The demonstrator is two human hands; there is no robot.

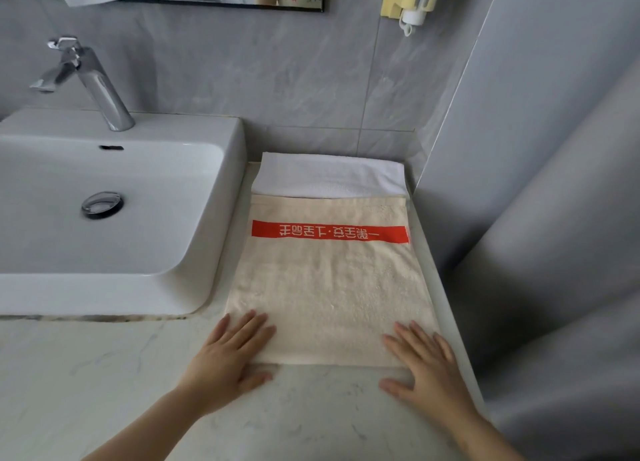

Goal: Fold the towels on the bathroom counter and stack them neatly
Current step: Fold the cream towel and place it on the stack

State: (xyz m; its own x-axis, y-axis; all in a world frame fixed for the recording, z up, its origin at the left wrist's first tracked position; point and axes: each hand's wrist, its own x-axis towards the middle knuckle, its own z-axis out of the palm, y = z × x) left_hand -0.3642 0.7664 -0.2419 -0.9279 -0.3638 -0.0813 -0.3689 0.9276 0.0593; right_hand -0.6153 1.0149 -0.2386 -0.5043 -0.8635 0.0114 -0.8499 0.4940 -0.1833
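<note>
pressing towel [329, 287]: left hand [230, 355], right hand [424, 367]

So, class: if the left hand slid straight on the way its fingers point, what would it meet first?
The left hand lies flat on the beige towel; sliding on, it would likely reach the red printed band first, then the folded white towel.

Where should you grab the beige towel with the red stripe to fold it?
Probably pinch its two near corners, coming from the front edge of the counter. The beige towel lies flat and stretches away toward the white towel, and the left hand and right hand lie flat right on those corners.
</note>
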